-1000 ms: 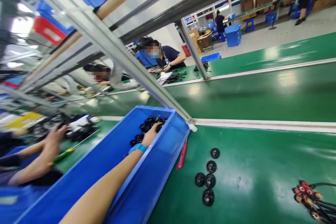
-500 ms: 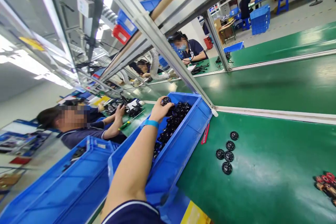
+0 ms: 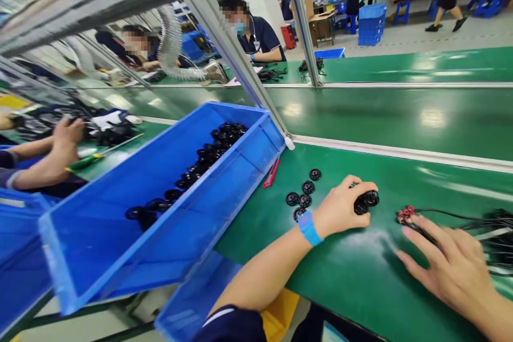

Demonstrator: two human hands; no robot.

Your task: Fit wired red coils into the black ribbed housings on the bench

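My left hand [image 3: 339, 207], with a blue band at the wrist, is closed around some black round wheel-like parts [image 3: 368, 201] above the green tabletop [image 3: 360, 267]. My right hand [image 3: 452, 256] has its fingers spread apart, beside a small cluster of red parts [image 3: 405, 214]; whether the fingertips touch it I cannot tell. Black cables [image 3: 499, 235] lie behind and right of that hand. Several loose black discs [image 3: 308, 187] lie flat to the left of my left hand, one partly hidden by the wrist.
A long blue bin [image 3: 256, 155] holding many black parts [image 3: 200, 160] stands tilted on the left. A red utility knife [image 3: 271, 173] lies against its right side. A metal post [image 3: 224, 37] rises at the bin's far corner. A co-worker's hands [image 3: 66, 144] are at far left.
My left hand has come out of the blue bin and moved right over the table, holding black round parts. My right hand has entered the view. The view has turned right.
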